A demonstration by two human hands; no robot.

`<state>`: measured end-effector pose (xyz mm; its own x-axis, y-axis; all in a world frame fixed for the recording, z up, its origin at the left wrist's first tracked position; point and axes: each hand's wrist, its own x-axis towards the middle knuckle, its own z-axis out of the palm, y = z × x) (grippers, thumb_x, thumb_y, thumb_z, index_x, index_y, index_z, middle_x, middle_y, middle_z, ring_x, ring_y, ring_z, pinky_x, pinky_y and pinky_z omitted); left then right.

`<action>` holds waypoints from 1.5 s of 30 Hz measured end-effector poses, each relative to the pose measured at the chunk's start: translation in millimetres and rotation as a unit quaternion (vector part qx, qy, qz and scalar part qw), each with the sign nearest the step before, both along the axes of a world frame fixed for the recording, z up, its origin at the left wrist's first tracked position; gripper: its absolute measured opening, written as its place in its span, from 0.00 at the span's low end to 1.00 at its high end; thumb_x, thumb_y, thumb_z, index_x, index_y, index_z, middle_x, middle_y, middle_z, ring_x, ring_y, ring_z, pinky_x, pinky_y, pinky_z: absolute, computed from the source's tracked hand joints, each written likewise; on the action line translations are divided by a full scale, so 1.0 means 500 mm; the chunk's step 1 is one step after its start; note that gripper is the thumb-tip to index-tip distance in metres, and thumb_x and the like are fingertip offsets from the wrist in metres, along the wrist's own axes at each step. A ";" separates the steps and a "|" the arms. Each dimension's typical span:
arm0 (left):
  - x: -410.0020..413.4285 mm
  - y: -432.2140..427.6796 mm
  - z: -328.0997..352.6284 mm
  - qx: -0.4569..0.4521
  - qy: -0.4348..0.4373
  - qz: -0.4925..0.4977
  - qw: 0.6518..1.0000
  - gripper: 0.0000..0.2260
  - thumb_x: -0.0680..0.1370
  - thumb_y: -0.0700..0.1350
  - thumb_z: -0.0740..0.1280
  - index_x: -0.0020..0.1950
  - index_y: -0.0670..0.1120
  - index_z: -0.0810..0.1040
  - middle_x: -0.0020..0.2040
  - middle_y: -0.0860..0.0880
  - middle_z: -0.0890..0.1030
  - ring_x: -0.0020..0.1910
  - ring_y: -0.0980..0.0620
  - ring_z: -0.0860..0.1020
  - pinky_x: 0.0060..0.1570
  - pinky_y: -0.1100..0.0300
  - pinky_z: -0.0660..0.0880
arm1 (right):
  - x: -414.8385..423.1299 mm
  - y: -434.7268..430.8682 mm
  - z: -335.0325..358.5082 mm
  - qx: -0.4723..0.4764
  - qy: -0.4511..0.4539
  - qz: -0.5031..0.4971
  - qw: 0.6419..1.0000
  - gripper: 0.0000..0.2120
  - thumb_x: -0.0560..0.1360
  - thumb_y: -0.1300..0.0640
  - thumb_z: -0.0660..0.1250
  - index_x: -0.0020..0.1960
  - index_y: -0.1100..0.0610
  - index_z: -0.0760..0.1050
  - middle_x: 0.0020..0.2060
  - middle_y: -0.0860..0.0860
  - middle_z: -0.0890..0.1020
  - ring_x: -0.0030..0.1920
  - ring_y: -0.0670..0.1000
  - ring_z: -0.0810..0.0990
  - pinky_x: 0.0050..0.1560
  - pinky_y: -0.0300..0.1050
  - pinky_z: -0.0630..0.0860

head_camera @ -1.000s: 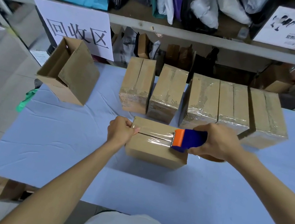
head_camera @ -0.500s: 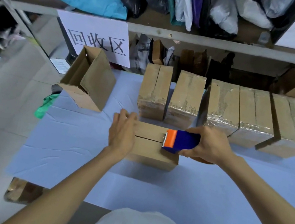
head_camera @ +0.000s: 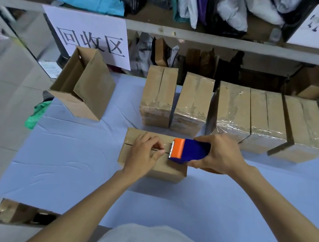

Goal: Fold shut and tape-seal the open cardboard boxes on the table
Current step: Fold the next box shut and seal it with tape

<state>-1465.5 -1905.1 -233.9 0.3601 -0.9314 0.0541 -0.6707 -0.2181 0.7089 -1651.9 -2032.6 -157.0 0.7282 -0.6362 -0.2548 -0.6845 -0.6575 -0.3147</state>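
The left hand (head_camera: 144,154) is resting curled on the cardboard box (head_camera: 168,172), fingertips pinching the tape end (head_camera: 167,151) at its seam; the right hand (head_camera: 222,155) is gripping the tape dispenser (head_camera: 189,152). The box is sitting midway along the desk (head_camera: 79,181), long axis and seam running parallel to the near edge. It is probably handling light and stiff, best steadied on top.

Closed box (head_camera: 153,165) on blue table (head_camera: 83,162). Left hand (head_camera: 144,154) atop it, fingers curled at the seam, pinch on tape unclear. Right hand (head_camera: 220,155) gripping blue-orange dispenser (head_camera: 188,152) over the box's right end. Behind: five taped boxes (head_camera: 230,112) — open box (head_camera: 84,86) far left.
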 end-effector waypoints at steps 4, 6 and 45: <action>0.002 0.004 -0.005 -0.003 -0.007 0.006 1.000 0.03 0.75 0.40 0.71 0.44 0.47 0.79 0.45 0.55 0.74 0.48 0.55 0.72 0.45 0.70 0.65 | -0.001 -0.004 0.003 0.000 0.001 0.008 1.000 0.38 0.65 0.36 0.75 0.69 0.52 0.71 0.58 0.49 0.82 0.57 0.50 0.79 0.49 0.42 0.78; 0.004 0.006 -0.010 -0.006 0.005 0.012 1.000 0.03 0.75 0.39 0.71 0.44 0.47 0.80 0.45 0.55 0.75 0.48 0.55 0.73 0.44 0.69 0.66 | -0.007 -0.008 0.002 0.011 -0.002 0.015 1.000 0.37 0.64 0.37 0.76 0.68 0.52 0.72 0.57 0.49 0.82 0.56 0.50 0.79 0.47 0.41 0.77; -0.103 -0.058 -0.024 0.010 -0.005 0.048 0.999 0.06 0.70 0.46 0.74 0.42 0.52 0.77 0.42 0.56 0.77 0.45 0.53 0.71 0.48 0.58 0.68 | -0.103 -0.062 -0.034 0.014 0.082 -0.014 0.996 0.23 0.58 0.40 0.76 0.48 0.49 0.79 0.40 0.46 0.82 0.41 0.52 0.79 0.40 0.47 0.78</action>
<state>-1516.8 -1934.2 -245.8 0.4466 -0.8938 0.0401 -0.6536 -0.2952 0.6969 -1703.4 -2063.7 -173.8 0.6568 -0.6468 -0.3876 -0.7467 -0.6296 -0.2147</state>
